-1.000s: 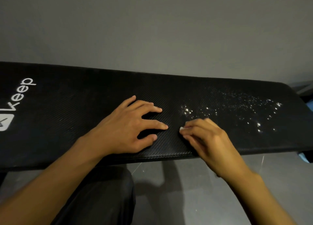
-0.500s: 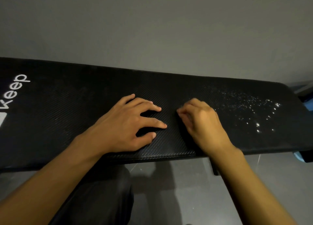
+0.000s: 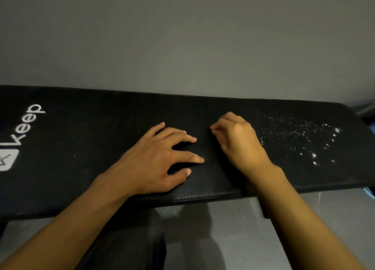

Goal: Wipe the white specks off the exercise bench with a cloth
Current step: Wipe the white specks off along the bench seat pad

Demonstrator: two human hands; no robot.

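While the left grip (image 3: 160, 160) is lying flat, fingers spread, on the black Keep desk (image 3: 81, 131) at frame centre, the right grip (image 3: 237, 142) is resting curled beside it; whether it is holding anything I cannot tell. Farther right in the frame, the white specks (image 3: 300, 139) are lying scattered.

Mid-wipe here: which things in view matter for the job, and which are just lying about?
Job: bench; white specks; right hand, curled on a barely visible cloth; left hand, flat on the bench.
Lying about: blue object at the right edge; Keep logo.
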